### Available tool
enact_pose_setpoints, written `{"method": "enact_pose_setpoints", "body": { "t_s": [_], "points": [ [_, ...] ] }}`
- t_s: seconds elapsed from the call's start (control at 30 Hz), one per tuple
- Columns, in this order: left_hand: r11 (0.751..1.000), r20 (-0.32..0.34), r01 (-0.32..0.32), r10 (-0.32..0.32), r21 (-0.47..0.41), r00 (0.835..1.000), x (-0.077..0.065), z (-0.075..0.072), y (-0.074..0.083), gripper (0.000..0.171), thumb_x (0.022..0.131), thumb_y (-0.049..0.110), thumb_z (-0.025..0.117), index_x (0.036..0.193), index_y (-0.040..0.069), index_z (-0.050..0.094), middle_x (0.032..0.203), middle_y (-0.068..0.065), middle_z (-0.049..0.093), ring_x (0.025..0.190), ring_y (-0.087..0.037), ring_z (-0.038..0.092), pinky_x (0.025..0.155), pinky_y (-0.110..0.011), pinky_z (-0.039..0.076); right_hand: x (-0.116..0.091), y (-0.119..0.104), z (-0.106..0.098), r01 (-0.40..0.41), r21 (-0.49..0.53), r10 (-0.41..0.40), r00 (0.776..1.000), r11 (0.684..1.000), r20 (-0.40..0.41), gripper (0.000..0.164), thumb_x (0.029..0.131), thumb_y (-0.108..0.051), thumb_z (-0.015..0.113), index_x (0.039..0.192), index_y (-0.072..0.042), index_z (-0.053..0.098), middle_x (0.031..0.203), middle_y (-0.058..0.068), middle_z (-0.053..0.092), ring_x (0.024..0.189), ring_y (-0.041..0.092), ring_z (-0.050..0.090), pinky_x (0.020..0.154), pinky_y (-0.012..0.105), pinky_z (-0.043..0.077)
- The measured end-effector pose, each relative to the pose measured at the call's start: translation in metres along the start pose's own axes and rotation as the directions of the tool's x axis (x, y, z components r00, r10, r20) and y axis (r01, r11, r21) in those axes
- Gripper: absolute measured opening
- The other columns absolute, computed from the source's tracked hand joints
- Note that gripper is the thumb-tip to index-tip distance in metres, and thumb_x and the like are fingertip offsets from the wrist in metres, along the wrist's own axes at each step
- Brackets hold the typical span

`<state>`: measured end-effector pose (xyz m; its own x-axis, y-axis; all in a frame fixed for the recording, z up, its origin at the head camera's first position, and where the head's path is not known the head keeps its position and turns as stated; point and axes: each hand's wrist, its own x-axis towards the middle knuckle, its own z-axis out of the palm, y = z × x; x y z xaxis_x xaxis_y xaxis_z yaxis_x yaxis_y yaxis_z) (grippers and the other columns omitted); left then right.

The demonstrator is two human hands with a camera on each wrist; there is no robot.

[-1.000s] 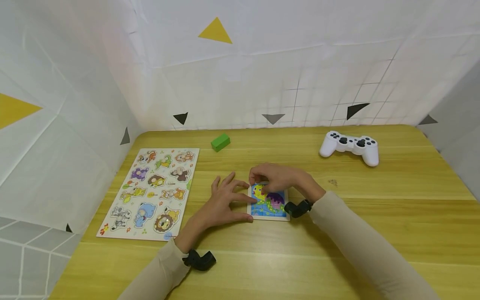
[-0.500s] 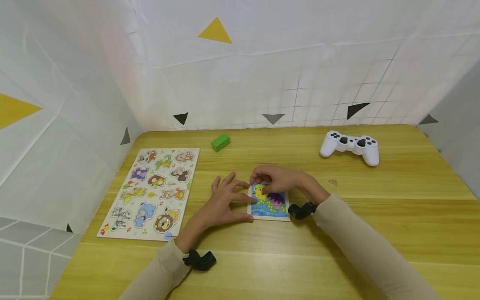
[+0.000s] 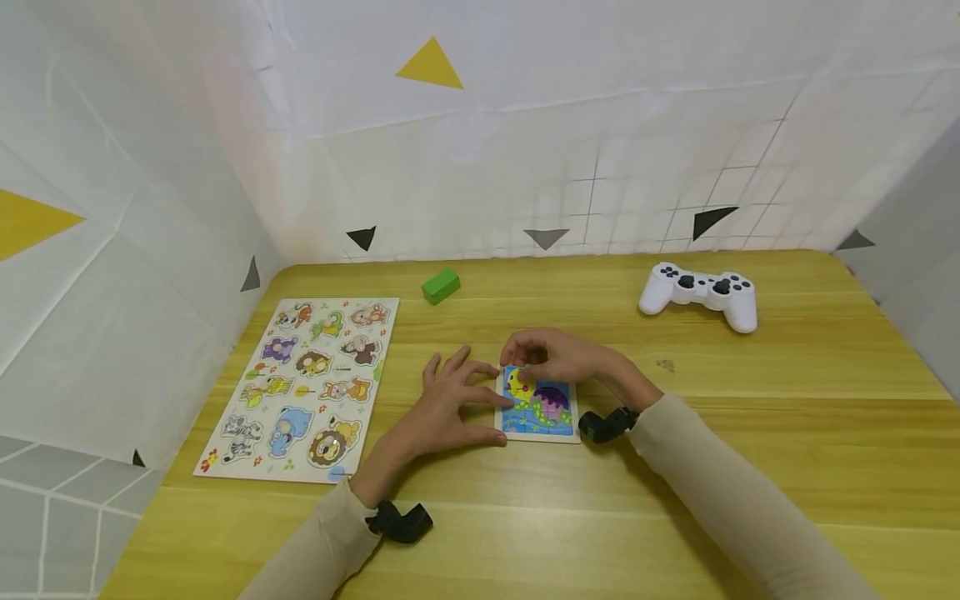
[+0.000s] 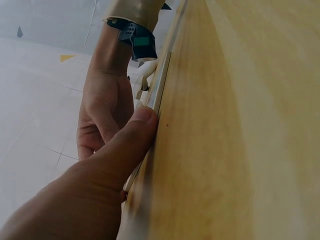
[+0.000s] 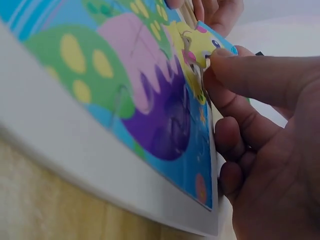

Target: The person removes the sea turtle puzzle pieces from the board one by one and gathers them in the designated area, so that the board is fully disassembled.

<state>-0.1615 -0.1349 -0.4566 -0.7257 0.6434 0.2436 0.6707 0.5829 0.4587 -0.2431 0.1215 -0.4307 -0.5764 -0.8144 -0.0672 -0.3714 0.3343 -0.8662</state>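
Observation:
A small jigsaw puzzle with a yellow-headed, green and purple cartoon animal lies in a pale frame mid-table. My right hand comes over its far edge. In the right wrist view, thumb and index finger pinch a puzzle piece bearing the animal's face, its edge tilted up from the picture. The other right fingers curl beside the frame. My left hand lies spread at the puzzle's left side, a fingertip over the picture and the thumb against the near-left corner.
To the left lies a large white animal peg board. A green block sits farther back, and a white game controller is at the back right. White cloth hangs behind the table.
My right wrist has shifted slightly right and the thumb has moved a little over the puzzle's far-left corner. My left hand has stayed in place.

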Motion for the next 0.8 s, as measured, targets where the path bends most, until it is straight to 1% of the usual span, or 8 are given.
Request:
{"method": "enact_pose_setpoints", "body": {
  "t_s": [0.13, 0.2, 0.27, 0.33, 0.43, 0.53, 0.67, 0.8],
  "points": [
    [1.0, -0.001, -0.001, 0.001, 0.004, 1.0, 0.0, 0.001, -0.001, 0.043, 0.078, 0.056, 0.083, 0.117, 0.038, 0.076, 0.142, -0.001, 0.058, 0.151, -0.052, 0.025, 0.112, -0.08, 0.005, 0.0, 0.001, -0.002, -0.009, 0.03, 0.009, 1.0, 0.999, -0.008, 0.021, 0.098, -0.006, 0.064, 0.119, -0.009, 0.068, 0.094, 0.01, 0.068, 0.08, 0.019, 0.059, 0.075, 0.027, 0.051],
    [1.0, 0.001, 0.001, -0.001, 0.004, 1.0, 0.0, 0.001, -0.001, 0.044, 0.077, 0.056, 0.083, 0.116, 0.038, 0.076, 0.142, -0.001, 0.057, 0.151, -0.051, 0.024, 0.113, -0.08, 0.005, 0.0, 0.001, -0.005, -0.019, 0.043, 0.021, 0.999, 0.999, -0.033, 0.022, 0.099, -0.007, 0.064, 0.12, -0.008, 0.069, 0.095, 0.011, 0.069, 0.081, 0.019, 0.061, 0.075, 0.027, 0.052],
    [1.0, 0.003, 0.006, -0.006, 0.006, 1.0, 0.0, 0.001, 0.0, 0.044, 0.077, 0.057, 0.083, 0.116, 0.038, 0.076, 0.143, -0.001, 0.057, 0.151, -0.051, 0.024, 0.113, -0.079, 0.004, -0.001, 0.002, -0.008, -0.035, 0.041, 0.038, 0.996, 0.999, -0.081, 0.023, 0.099, -0.009, 0.064, 0.122, -0.007, 0.07, 0.098, 0.01, 0.071, 0.084, 0.019, 0.062, 0.077, 0.028, 0.052],
    [1.0, 0.007, 0.012, -0.012, 0.009, 1.0, 0.0, 0.0, 0.0, 0.044, 0.077, 0.057, 0.083, 0.117, 0.038, 0.076, 0.143, 0.0, 0.057, 0.152, -0.05, 0.024, 0.113, -0.079, 0.004, -0.001, 0.004, -0.012, -0.052, 0.028, 0.055, 0.988, 0.998, -0.142, 0.024, 0.1, -0.009, 0.064, 0.123, -0.007, 0.07, 0.099, 0.01, 0.072, 0.085, 0.018, 0.062, 0.076, 0.028, 0.051],
    [1.0, 0.013, 0.02, -0.02, 0.015, 1.0, 0.0, 0.0, 0.001, 0.044, 0.077, 0.057, 0.083, 0.116, 0.038, 0.076, 0.143, 0.001, 0.057, 0.152, -0.049, 0.024, 0.114, -0.078, 0.004, -0.003, 0.008, -0.017, -0.073, -0.002, 0.071, 0.971, 0.997, -0.23, 0.025, 0.1, -0.008, 0.063, 0.124, -0.006, 0.071, 0.099, 0.01, 0.074, 0.086, 0.018, 0.063, 0.077, 0.029, 0.051],
    [1.0, 0.017, 0.022, -0.022, 0.014, 1.0, 0.0, 0.0, 0.001, 0.044, 0.077, 0.057, 0.083, 0.116, 0.037, 0.076, 0.143, 0.0, 0.058, 0.152, -0.049, 0.024, 0.114, -0.078, 0.004, -0.004, 0.014, -0.021, -0.11, -0.024, 0.098, 0.951, 0.994, -0.292, 0.026, 0.099, -0.005, 0.062, 0.124, -0.005, 0.071, 0.098, 0.012, 0.074, 0.087, 0.019, 0.064, 0.078, 0.028, 0.05],
    [1.0, 0.018, 0.017, -0.017, 0.012, 1.0, 0.001, 0.0, 0.001, 0.044, 0.077, 0.056, 0.083, 0.116, 0.037, 0.076, 0.142, 0.0, 0.058, 0.152, -0.05, 0.024, 0.114, -0.078, 0.005, -0.007, 0.017, -0.025, -0.162, -0.051, 0.135, 0.932, 0.986, -0.337, 0.026, 0.1, -0.006, 0.061, 0.124, -0.006, 0.071, 0.1, 0.012, 0.073, 0.087, 0.02, 0.06, 0.078, 0.03, 0.048],
    [1.0, 0.02, 0.02, -0.021, 0.012, 1.0, 0.0, -0.001, 0.001, 0.044, 0.077, 0.057, 0.083, 0.117, 0.037, 0.076, 0.143, 0.0, 0.057, 0.153, -0.049, 0.023, 0.114, -0.078, 0.004, -0.008, 0.017, -0.027, -0.194, -0.06, 0.162, 0.924, 0.979, -0.346, 0.026, 0.101, -0.009, 0.06, 0.124, -0.007, 0.071, 0.1, 0.012, 0.071, 0.085, 0.02, 0.057, 0.078, 0.032, 0.047]
  ]
}}
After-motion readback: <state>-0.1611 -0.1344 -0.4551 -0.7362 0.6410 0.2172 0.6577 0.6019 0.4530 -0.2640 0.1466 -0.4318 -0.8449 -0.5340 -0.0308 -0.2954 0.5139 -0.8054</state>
